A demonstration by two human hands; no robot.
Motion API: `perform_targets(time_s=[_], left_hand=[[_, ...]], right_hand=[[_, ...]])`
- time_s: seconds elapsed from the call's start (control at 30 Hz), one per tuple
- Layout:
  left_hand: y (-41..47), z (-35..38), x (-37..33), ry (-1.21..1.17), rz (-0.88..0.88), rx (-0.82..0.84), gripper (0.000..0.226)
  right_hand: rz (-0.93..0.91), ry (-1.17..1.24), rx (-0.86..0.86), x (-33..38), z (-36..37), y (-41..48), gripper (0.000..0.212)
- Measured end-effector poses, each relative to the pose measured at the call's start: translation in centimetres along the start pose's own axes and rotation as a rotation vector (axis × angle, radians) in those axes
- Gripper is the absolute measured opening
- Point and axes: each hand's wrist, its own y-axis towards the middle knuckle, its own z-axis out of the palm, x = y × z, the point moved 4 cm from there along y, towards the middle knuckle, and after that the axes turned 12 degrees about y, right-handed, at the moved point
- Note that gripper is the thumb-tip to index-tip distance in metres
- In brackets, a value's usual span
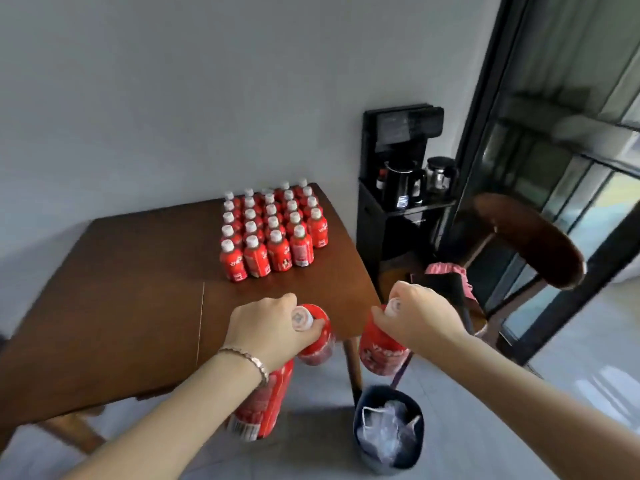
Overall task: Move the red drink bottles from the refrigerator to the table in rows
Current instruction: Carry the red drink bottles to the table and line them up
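Several red drink bottles (270,233) with white caps stand in tidy rows at the far right of a dark wooden table (121,289). My left hand (266,327) grips two red bottles by their necks: one (317,337) shows its white cap, the other (263,403) hangs under my wrist. My right hand (419,317) grips another red bottle (381,348) by its cap, just off the table's near right corner. Both hands hover at the table's front edge, short of the rows.
A blue bin (388,431) lined with a plastic bag sits on the floor below my right hand. A black stand with a kettle (401,185) is against the wall. A wooden chair (530,237) stands to the right, before a dark-framed glass door (554,133).
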Motion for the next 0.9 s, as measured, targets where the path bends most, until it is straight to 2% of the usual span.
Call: perform_targets(time_s=[0.33, 0.5, 0.8, 0.9], left_hand=[[13.3, 7.6, 9.9, -0.012, -0.209, 0.113, 0.040], [20.4, 9.9, 12.7, -0.029, -0.259, 0.125, 0.042], [26.9, 13.4, 14.7, -0.116, -0.208, 0.176, 0.042], [28.3, 14.4, 15.0, -0.106, -0.130, 0.177, 0.042]], right_hand=[[-0.061, -0.021, 0.150, 3.8, 11.1, 19.7, 0.031], [0.148, 0.105, 0.247, 2.2, 15.7, 29.9, 0.035], [0.406, 0.262, 0.141, -0.6, 21.5, 40.0, 0.046], [0.464, 0.406, 0.102, -0.9, 22.3, 41.2, 0.039]])
